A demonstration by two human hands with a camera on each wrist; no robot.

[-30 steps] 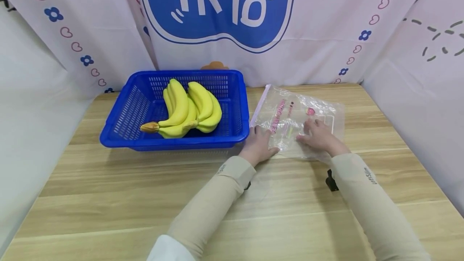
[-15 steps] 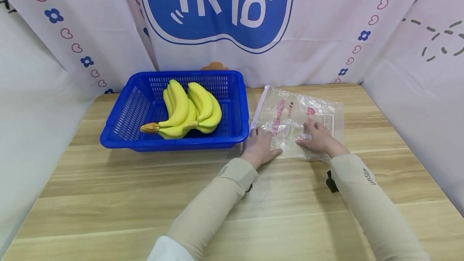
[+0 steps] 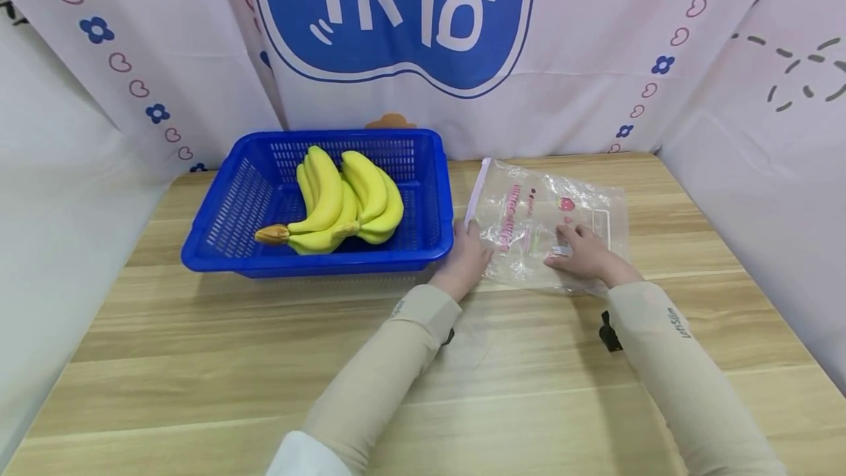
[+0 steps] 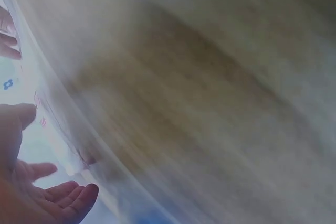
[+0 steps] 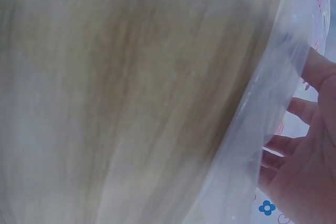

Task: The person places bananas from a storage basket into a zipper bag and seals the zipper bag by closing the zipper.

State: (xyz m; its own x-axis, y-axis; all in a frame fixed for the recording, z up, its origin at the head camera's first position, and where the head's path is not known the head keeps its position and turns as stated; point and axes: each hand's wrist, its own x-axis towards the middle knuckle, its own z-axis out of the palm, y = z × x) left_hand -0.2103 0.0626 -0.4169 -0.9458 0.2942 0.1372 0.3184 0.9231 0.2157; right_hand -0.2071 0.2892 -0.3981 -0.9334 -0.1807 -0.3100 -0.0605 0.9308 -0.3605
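A clear plastic zip bag (image 3: 522, 230) with pink print lies flat on the table. Its lilac zip strip (image 3: 477, 189) faces the blue basket. My left hand (image 3: 465, 259) is at the near end of that strip, close beside the basket's right side. In the left wrist view its fingers (image 4: 76, 203) are loosely bent, with the thumb apart from them. My right hand (image 3: 587, 254) rests on the right part of the bag, fingers spread. Through the bag's film, the right wrist view shows these fingers (image 5: 283, 144) relaxed, gripping nothing visible.
The blue plastic basket (image 3: 317, 263) stands left of the bag and holds yellow bananas (image 3: 324, 193). Behind the table (image 3: 264, 373) hangs a white printed cloth (image 3: 562, 116) with a blue emblem. White cloth also borders both sides.
My left hand has drawn back slightly leftward, its thumb coming in off the bag. The bag's zip end has shifted a little to the right. The right hand stays nearly in place.
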